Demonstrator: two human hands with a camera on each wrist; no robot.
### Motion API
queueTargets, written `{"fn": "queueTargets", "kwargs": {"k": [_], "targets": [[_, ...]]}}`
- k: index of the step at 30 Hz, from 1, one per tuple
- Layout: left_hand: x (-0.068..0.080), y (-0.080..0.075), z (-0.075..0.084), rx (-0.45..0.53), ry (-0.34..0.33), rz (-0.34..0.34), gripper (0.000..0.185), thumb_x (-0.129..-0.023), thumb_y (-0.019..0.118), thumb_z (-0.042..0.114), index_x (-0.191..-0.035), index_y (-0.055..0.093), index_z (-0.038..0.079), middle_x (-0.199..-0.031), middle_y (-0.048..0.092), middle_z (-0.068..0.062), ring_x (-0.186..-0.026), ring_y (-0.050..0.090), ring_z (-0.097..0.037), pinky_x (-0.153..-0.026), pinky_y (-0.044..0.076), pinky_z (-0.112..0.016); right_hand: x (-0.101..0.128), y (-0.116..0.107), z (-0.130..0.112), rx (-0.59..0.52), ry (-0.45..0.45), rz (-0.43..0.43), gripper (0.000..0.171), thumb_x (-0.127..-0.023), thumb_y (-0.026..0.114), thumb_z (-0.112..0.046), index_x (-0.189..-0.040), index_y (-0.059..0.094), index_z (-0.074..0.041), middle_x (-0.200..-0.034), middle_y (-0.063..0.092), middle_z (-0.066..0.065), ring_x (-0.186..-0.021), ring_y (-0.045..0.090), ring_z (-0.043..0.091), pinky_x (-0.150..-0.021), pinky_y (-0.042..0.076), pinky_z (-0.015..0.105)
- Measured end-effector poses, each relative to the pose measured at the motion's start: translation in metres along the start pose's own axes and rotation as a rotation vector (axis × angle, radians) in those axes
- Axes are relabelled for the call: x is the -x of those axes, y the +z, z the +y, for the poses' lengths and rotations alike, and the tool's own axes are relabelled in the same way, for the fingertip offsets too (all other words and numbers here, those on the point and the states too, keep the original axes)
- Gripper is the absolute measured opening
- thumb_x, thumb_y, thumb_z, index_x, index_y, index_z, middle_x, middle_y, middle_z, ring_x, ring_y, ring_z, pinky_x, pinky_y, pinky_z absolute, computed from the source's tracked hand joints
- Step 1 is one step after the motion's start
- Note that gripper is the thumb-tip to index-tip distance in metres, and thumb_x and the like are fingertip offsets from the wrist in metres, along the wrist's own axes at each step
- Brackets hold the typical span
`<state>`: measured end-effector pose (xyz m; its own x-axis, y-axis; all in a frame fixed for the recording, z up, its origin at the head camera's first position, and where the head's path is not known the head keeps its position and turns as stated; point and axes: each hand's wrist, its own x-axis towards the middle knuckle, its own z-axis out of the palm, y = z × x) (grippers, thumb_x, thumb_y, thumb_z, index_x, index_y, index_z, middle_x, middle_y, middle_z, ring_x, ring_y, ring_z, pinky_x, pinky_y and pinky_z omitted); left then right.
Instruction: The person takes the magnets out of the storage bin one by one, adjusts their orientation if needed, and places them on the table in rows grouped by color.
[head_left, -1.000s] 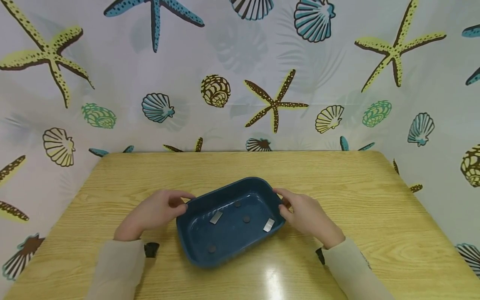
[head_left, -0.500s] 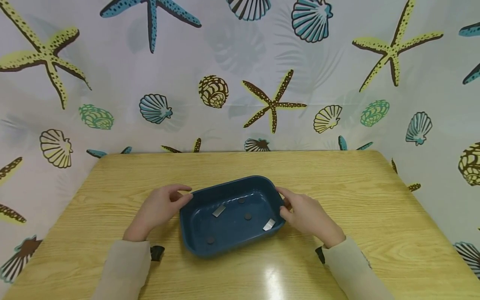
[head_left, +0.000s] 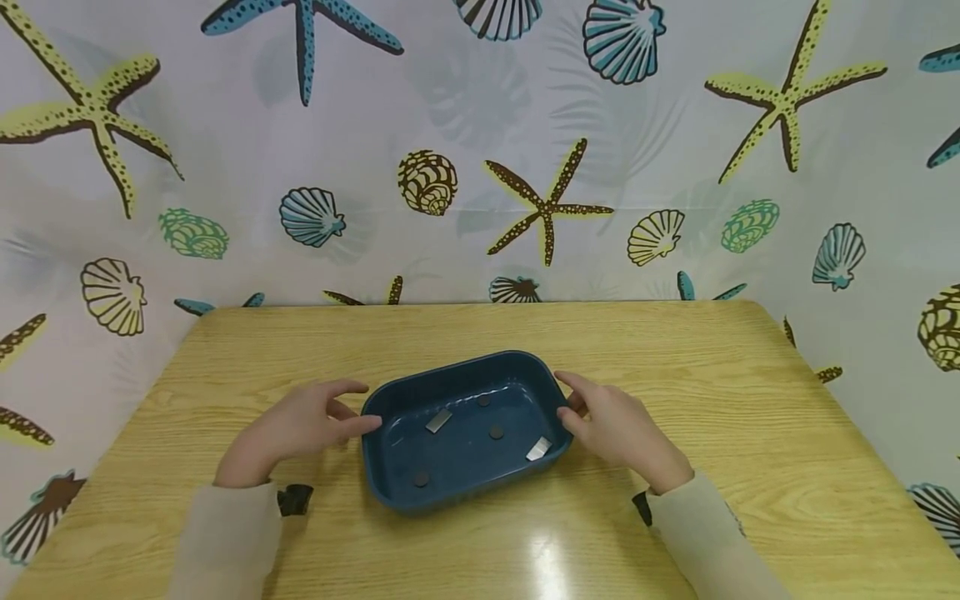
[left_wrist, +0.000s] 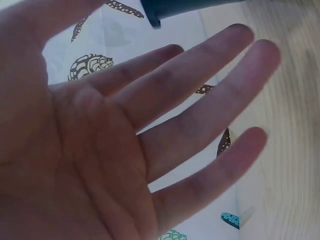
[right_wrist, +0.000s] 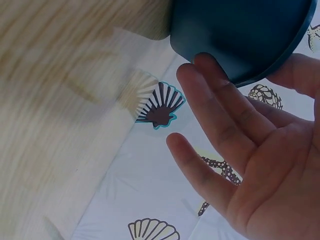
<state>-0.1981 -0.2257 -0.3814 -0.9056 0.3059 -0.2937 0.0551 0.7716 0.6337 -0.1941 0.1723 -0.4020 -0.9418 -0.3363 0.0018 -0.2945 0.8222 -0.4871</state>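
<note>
— Tray position?
— Blue tray (head_left: 465, 429) at table (head_left: 675, 367) centre.
— Hands?
— Left hand (head_left: 300, 425) at nine o'clock, fingers spread, holding nothing. Right hand (head_left: 618, 429) at three o'clock, open, fingers against the rim.

A yellow wooden table (head_left: 675, 375) with rounded corners and a shiny spot of light near the front. Behind and beside it, a white curtain (head_left: 465, 92) full of starfish and seashells in blue, yellow, green and brown

One blue tray (head_left: 390, 492) on table (head_left: 675, 358). Inside tray: three round dark discs (head_left: 496, 432), two silver strips (head_left: 438, 421). Two hands (head_left: 300, 425) beside tray.
</note>
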Motion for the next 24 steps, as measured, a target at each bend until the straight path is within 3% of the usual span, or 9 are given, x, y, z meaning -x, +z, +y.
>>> {"fn": "queueTargets", "kwargs": {"k": [5, 11, 13, 19, 24], "targets": [[0.0046, -0.0025, 0.0021, 0.016, 0.023, -0.108, 0.093, -0.093, 0.075, 0.046, -0.159, 0.03, -0.001, -0.125, 0.072, -0.021, -0.106, 0.072, -0.026, -0.088, 0.058, -0.045, -0.0002, 0.0016, -0.0005, -0.009, -0.003, 0.01, 0.051, -0.103, 0.063, -0.019, -0.151, 0.052, -0.009, -0.104, 0.076, 0.005, -0.073, 0.06, 0.008, -0.066, 0.048, 0.027], [0.0045, 0.0004, 0.0056, 0.12, 0.019, -0.21, 0.102, -0.093, 0.077, 0.036, -0.162, 0.015, -0.004, -0.099, 0.079, -0.006, -0.096, 0.072, -0.021, -0.085, 0.056, -0.038, -0.0007, 0.0031, -0.0006, -0.013, -0.01, 0.021, 0.049, -0.103, 0.062, -0.017, -0.15, 0.053, -0.009, -0.099, 0.074, 0.004, -0.067, 0.055, 0.009, -0.062, 0.044, 0.026], [0.0034, 0.0019, 0.0062, 0.143, 0.023, -0.219, 0.103, -0.094, 0.077, 0.034, -0.162, 0.011, -0.005, -0.096, 0.079, -0.005, -0.096, 0.073, -0.021, -0.085, 0.055, -0.037, -0.001, 0.0032, -0.0008, -0.013, -0.011, 0.021, 0.049, -0.103, 0.062, -0.017, -0.15, 0.053, -0.009, -0.098, 0.074, 0.004, -0.066, 0.054, 0.009, -0.061, 0.044, 0.026], [0.0017, 0.0049, 0.0057, 0.174, 0.027, -0.218, 0.104, -0.092, 0.079, 0.029, -0.163, 0.01, -0.005, -0.113, 0.079, -0.01, -0.111, 0.074, -0.023, -0.102, 0.053, -0.05, -0.0016, 0.0044, -0.0013, -0.015, -0.003, 0.009, 0.05, -0.103, 0.062, -0.017, -0.151, 0.051, -0.01, -0.098, 0.073, 0.004, -0.063, 0.053, 0.009, -0.059, 0.043, 0.026], [0.0021, 0.0042, 0.0066, 0.168, 0.025, -0.2, 0.103, -0.093, 0.078, 0.027, -0.164, 0.01, -0.002, -0.123, 0.075, -0.016, -0.118, 0.072, -0.027, -0.103, 0.052, -0.053, -0.0017, 0.0044, -0.0027, -0.018, 0.001, -0.006, 0.053, -0.102, 0.062, -0.016, -0.153, 0.049, -0.009, -0.1, 0.074, 0.006, -0.062, 0.053, 0.009, -0.058, 0.043, 0.025]]}}
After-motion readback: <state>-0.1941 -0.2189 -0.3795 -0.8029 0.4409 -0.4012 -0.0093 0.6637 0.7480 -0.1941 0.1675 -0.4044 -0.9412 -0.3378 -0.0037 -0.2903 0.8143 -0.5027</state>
